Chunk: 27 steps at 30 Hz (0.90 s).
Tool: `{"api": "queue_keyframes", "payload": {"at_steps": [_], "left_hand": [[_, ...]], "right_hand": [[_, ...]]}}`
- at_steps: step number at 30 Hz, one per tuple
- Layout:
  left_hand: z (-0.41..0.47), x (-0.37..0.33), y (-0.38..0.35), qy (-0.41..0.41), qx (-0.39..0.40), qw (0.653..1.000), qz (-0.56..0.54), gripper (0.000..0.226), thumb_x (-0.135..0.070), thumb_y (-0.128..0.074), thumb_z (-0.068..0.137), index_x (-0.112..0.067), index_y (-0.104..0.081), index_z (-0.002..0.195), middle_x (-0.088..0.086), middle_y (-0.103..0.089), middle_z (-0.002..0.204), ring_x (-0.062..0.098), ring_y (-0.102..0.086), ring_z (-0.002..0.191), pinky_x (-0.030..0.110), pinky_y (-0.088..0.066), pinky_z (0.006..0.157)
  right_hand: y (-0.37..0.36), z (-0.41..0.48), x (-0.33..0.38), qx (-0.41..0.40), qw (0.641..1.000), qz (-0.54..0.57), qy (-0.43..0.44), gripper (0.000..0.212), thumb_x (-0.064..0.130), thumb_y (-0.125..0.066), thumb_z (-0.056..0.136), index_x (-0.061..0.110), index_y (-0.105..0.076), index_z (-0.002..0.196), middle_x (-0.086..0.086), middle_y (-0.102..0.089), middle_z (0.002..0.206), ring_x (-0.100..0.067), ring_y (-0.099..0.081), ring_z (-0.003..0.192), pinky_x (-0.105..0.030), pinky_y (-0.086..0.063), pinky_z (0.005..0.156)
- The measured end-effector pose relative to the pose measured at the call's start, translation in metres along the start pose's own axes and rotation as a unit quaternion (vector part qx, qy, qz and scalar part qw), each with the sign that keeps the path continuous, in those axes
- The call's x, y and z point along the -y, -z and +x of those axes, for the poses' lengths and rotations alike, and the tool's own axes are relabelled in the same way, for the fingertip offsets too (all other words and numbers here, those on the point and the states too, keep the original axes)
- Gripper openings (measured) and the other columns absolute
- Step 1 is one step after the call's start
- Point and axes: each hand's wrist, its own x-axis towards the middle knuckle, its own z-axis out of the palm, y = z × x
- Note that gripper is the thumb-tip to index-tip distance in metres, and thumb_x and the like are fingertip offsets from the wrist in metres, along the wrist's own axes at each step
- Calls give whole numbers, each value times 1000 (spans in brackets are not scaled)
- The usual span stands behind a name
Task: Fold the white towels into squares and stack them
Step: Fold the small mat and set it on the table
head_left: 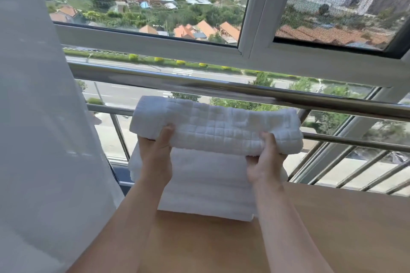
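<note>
A folded white towel with a checked weave (221,124) is held up in the air in front of the window. My left hand (156,155) grips its lower left edge and my right hand (264,162) grips its lower right edge, thumbs on top. Directly below it a stack of folded white towels (206,190) lies on the far left part of the light wooden table (332,228). The held towel hides the far edge of the stack.
A steel railing (221,86) with thin bars runs across behind the towels, and the window frame (250,51) stands beyond it. A sheer white curtain (44,139) hangs at the left, close to my left arm.
</note>
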Motion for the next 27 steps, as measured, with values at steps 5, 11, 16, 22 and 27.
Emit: {"api": "queue_keyframes", "payload": {"at_steps": [5, 11, 16, 22, 27], "left_hand": [[0, 8, 20, 143, -67, 986, -56, 41, -2, -67, 87, -10, -65, 127, 6, -74, 105, 27, -71, 102, 38, -60, 71], [2, 4, 15, 118, -89, 988, -50, 23, -11, -74, 85, -19, -73, 107, 3, -77, 99, 22, -74, 92, 35, -60, 68], [-5, -1, 23, 138, -128, 979, -82, 55, -19, -81, 81, -10, -62, 131, 11, -73, 116, 25, -73, 97, 39, -62, 69], [2, -17, 18, 149, -62, 984, -71, 48, -13, -76, 84, -6, -63, 129, 13, -72, 119, 27, -71, 105, 38, -61, 80], [-2, -9, 30, 208, -100, 972, -36, 51, -16, -79, 83, -7, -61, 130, 14, -69, 123, 30, -68, 111, 47, -56, 94]], "right_hand": [[22, 5, -14, -74, 992, -66, -82, 44, 6, -78, 78, 15, -63, 117, -9, -71, 104, -28, -70, 84, -46, -59, 58], [24, 13, -8, -84, 993, -76, -33, 47, 12, -83, 73, 23, -58, 111, -4, -68, 103, -26, -71, 86, -44, -59, 55], [39, 16, -6, -65, 994, -90, -20, 39, 10, -78, 81, 22, -55, 109, -8, -68, 110, -24, -69, 85, -39, -60, 52], [42, 22, 6, -51, 991, -120, 34, 35, 17, -82, 77, 28, -58, 100, -6, -71, 110, -25, -71, 92, -47, -62, 75], [65, 25, 5, -93, 958, -269, 29, 47, 38, -91, 66, 17, -66, 99, -5, -72, 103, -29, -70, 94, -49, -59, 86]]}}
